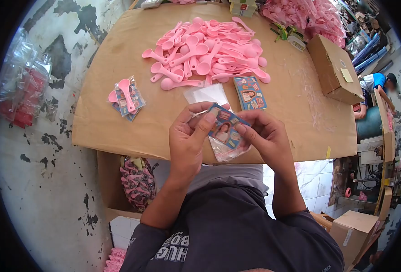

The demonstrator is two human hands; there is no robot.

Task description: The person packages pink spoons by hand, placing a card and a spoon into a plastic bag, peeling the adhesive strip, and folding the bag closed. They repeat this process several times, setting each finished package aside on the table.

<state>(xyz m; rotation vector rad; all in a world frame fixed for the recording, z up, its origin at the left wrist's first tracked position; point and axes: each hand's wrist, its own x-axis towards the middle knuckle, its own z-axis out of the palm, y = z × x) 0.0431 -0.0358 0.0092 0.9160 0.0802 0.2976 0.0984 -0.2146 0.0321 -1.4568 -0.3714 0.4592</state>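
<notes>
Between my two hands is a blue printed card (224, 131), tilted over the table's near edge. My left hand (192, 131) pinches its upper left side, and my right hand (264, 136) grips its right side with thumb and fingers. Clear plastic bags (223, 152) lie just below the card, and white sheets or bags (207, 95) lie beyond it. A stack of similar cards (250, 93) sits to the right. Pink plastic spoons (205, 52) form a large heap farther back. On the left, a pink spoon (126, 94) rests on bagged cards (134, 109).
The brown-covered table (105, 131) bears a cardboard box (336, 68) at right and a pink pile (304, 16) behind. Below left is a box holding a bag of packed pink spoons (137, 183). Another person (372, 86) is at the far right, near a carton (354, 226) lower down.
</notes>
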